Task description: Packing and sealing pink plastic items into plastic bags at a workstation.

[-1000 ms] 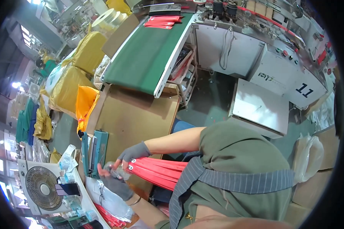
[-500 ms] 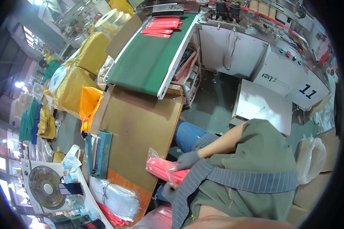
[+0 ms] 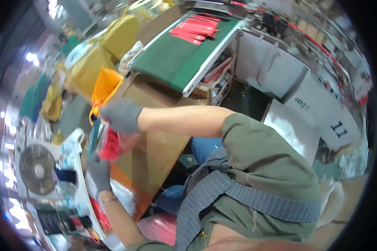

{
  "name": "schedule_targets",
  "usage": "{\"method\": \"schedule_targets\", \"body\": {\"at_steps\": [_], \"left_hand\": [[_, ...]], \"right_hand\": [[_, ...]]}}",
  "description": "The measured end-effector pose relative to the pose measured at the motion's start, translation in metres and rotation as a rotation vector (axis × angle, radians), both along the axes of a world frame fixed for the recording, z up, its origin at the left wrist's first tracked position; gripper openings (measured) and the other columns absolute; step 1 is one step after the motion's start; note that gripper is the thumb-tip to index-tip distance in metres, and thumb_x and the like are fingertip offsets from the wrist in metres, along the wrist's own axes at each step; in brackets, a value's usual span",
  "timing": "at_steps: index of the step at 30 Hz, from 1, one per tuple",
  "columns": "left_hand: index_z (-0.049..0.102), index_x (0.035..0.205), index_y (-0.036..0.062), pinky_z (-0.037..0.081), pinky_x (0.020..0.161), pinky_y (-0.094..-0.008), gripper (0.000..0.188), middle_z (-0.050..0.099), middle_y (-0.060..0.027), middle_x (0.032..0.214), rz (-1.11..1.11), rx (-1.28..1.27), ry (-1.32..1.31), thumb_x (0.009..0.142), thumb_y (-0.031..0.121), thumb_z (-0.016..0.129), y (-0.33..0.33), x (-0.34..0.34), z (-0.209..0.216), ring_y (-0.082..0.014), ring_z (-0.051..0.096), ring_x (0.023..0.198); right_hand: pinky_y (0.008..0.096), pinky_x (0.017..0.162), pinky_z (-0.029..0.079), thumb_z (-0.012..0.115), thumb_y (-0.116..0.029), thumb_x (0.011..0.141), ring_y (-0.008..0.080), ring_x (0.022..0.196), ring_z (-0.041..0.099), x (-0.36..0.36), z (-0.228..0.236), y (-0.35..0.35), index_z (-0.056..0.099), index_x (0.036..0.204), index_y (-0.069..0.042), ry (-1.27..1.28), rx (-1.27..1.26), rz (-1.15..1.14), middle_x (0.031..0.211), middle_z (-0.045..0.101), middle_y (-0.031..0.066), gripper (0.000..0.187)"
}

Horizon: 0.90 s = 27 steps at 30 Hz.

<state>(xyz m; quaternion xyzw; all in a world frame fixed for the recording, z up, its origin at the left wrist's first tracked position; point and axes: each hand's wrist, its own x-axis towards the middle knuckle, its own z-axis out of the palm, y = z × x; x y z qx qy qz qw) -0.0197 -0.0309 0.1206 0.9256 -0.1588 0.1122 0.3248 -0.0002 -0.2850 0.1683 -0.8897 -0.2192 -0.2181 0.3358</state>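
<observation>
A clear plastic bag of red strips (image 3: 112,144) is held up over the left end of the brown work table, blurred by motion. My right hand (image 3: 121,116), in a grey glove, is closed on the bag's upper end, its forearm reaching across the table. At the lower end, my left hand (image 3: 99,172), also gloved in grey, grips the bag. Right behind them stands a teal impulse sealer (image 3: 94,136), mostly hidden by the hands and the bag.
Red strips (image 3: 195,28) lie fanned on a green conveyor belt (image 3: 165,67) beyond the brown table (image 3: 157,146). A fan (image 3: 38,169) stands at the left, with clear plastic bags (image 3: 123,194) near my left forearm. An orange sack (image 3: 107,85) hangs by the table's far left.
Both hands have carried the bag of red strips from near my lap leftward across the table to the sealer. The view has shifted, and my right arm is now stretched out.
</observation>
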Motion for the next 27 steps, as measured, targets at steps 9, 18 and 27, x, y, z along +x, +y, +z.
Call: {"method": "schedule_targets", "body": {"at_steps": [9, 18, 27], "left_hand": [[0.066, 0.096, -0.001, 0.037, 0.041, -0.021, 0.022, 0.057, -0.0012, 0.058, 0.137, -0.264, -0.083, 0.086, 0.014, 0.054, -0.021, -0.009, 0.049, -0.0056, 0.051, 0.048], [0.065, 0.097, -0.0034, 0.037, 0.044, -0.0163, 0.02, 0.059, 0.0008, 0.065, 0.099, -0.53, 0.305, 0.089, 0.013, 0.057, -0.044, -0.062, 0.099, -0.0033, 0.053, 0.051], [0.063, 0.105, 0.0009, 0.047, 0.079, -0.027, 0.036, 0.065, -0.0038, 0.094, 0.127, -0.761, 0.466, 0.073, 0.01, 0.075, 0.012, -0.009, -0.051, -0.0109, 0.06, 0.084]], "right_hand": [[0.0338, 0.067, 0.049, 0.064, -0.02, 0.077, 0.0254, 0.074, 0.063, 0.045, -0.01, -0.016, 0.059, 0.082, -0.006, 0.125, 0.11, 0.111, 0.078, 0.064, 0.0127, 0.016], [0.0351, 0.067, 0.048, 0.061, -0.038, 0.085, 0.029, 0.074, 0.061, 0.009, 0.001, 0.016, 0.057, 0.096, -0.006, -0.375, -0.036, 0.579, 0.08, 0.061, 0.0148, 0.034], [0.0414, 0.065, 0.049, 0.055, -0.031, 0.088, 0.033, 0.075, 0.062, 0.082, -0.065, 0.09, 0.057, 0.086, -0.005, -0.019, -0.257, 0.374, 0.073, 0.059, 0.017, 0.026]]}}
